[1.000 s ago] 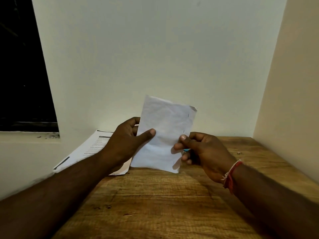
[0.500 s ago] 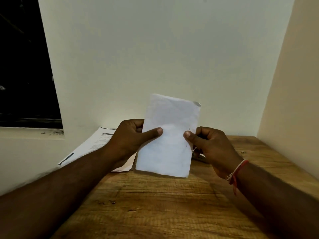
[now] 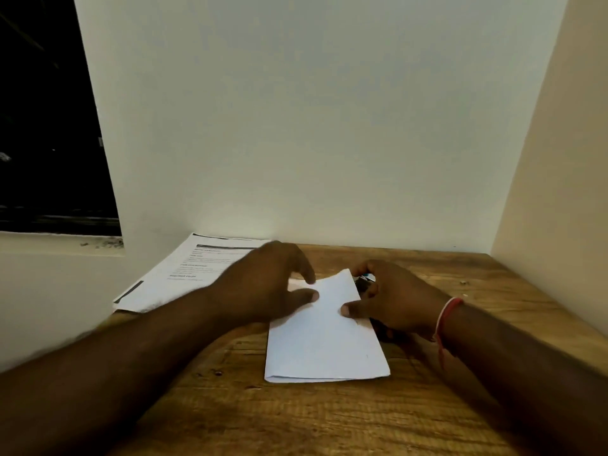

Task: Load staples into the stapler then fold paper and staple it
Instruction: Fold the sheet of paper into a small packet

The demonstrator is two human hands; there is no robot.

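A folded white paper (image 3: 325,343) lies flat on the wooden table (image 3: 296,416), fold edge toward me. My left hand (image 3: 263,284) holds its far left part, thumb on top and fingers over the far edge; the hand is blurred. My right hand (image 3: 394,301) grips the paper's right edge with the thumb pressed on top and the fingers behind. A small dark stapler (image 3: 363,280) with a light blue tip shows just beyond the paper's far right corner, against my right fingers and mostly hidden by them.
Printed sheets (image 3: 184,274) lie at the table's back left corner, overhanging the left edge. White walls close off the back and the right side. A dark window (image 3: 42,126) sits at the upper left.
The folded paper was held upright in the air between both hands; now it is down flat on the table. Both hands came down with it.
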